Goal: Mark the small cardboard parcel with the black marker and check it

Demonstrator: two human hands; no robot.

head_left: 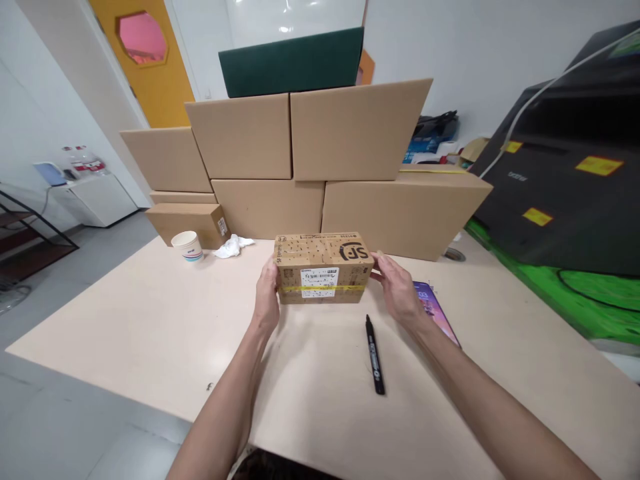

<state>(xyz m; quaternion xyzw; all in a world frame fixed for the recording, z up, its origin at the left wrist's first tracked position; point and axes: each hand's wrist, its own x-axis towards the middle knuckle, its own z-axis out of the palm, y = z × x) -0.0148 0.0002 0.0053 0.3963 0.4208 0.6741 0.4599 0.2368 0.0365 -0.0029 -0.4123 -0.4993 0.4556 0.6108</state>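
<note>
Between my two hands is a small brown cardboard box [287, 283] with dark printing, a white shipping label and a yellow strip across its front. My left hand [267, 297] presses against its left side, fingers partly hidden behind the edge. On the right side, my right hand [397, 287] grips the box with its fingertips. I cannot tell whether the box rests on the table or is slightly raised. A black marker pen [374, 357] lies in front of the box. Beside my right wrist lies a phone [440, 317] with its screen lit, partly covered by my hand and forearm.
Large cardboard boxes [360, 133] are stacked along the back of the table [150, 320], with a dark green box [293, 63] on top. A paper cup [187, 247] and crumpled tissue [233, 246] sit at left. A big black case [565, 147] stands at right.
</note>
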